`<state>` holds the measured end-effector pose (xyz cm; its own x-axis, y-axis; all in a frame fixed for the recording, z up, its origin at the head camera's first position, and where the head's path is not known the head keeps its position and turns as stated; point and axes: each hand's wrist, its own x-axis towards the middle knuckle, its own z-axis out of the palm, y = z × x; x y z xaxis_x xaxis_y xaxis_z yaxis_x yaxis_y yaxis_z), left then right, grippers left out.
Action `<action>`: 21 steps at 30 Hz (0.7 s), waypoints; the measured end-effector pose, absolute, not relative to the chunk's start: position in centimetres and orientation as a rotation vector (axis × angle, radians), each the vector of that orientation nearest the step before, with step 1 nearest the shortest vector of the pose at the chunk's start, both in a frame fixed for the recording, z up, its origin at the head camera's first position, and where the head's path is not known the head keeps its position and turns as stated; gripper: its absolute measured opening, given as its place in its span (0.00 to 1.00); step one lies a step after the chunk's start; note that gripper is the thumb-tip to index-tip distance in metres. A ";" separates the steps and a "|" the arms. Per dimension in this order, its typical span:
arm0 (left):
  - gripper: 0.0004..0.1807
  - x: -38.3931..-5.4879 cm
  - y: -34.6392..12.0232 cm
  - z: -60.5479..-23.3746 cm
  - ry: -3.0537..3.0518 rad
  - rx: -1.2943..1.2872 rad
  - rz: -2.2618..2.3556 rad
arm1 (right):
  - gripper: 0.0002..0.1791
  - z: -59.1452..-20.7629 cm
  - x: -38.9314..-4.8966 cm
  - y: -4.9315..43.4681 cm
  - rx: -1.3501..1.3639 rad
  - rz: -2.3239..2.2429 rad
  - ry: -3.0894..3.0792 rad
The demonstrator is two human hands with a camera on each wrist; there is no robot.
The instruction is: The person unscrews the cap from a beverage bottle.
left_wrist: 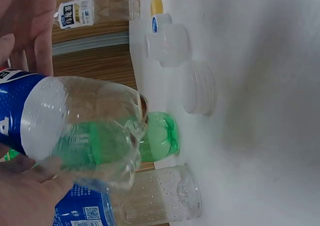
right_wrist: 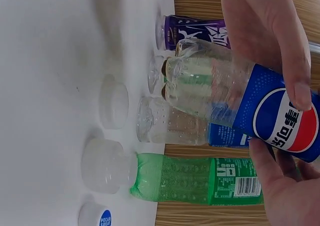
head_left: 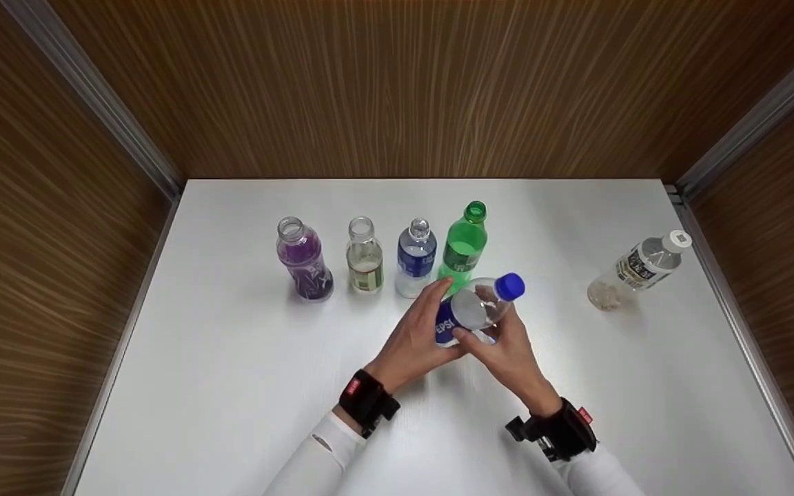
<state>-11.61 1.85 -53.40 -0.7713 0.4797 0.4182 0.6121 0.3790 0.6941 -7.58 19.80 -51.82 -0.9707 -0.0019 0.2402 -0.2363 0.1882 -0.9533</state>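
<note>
Both hands hold a clear Pepsi bottle (head_left: pixel 480 310) with a blue label and a blue cap (head_left: pixel 509 286). It leans, its cap end up and to the right. The left hand (head_left: pixel 414 344) grips it around the label from the left, thumb in front. The right hand (head_left: pixel 507 351) grips it from the right, its thumb on the upper edge of the label and other fingers behind the shoulder. In the right wrist view, the bottle's base (right_wrist: pixel 172 78) is held above the white table. Just behind stands a green bottle (head_left: pixel 466 241), partly covered by the held one.
Uncapped bottles stand in a row: a purple one (head_left: pixel 305 262), a small clear one (head_left: pixel 365 258) and a blue-labelled one (head_left: pixel 416 258). A white-capped bottle (head_left: pixel 638 269) stands far right. Loose caps, including a translucent one (left_wrist: pixel 199 88) and a yellow one (left_wrist: pixel 156 6), lie near the hands.
</note>
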 end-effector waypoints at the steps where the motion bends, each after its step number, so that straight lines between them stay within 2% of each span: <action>1: 0.56 -11.6 1.9 -53.3 -2.480 -0.972 -1.364 | 0.41 -51.9 -7.5 19.6 0.242 1.867 -2.279; 9: 0.49 -11.5 2.4 -53.6 -2.445 -0.809 -1.441 | 0.41 -52.4 -7.4 18.4 0.309 1.794 -2.300; 17: 0.37 -11.2 2.1 -53.6 -2.482 -0.713 -1.393 | 0.43 -52.3 -7.3 18.9 0.400 1.796 -2.307; 21: 0.35 -11.3 1.6 -53.6 -2.520 -0.636 -1.365 | 0.38 -51.7 -7.4 19.7 0.409 1.820 -2.264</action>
<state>-11.29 1.56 -53.62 -0.8861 0.2730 0.3746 0.4629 0.4793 0.7456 -7.44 19.69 -51.72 -0.9399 -0.0850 0.3306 -0.3412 0.1997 -0.9185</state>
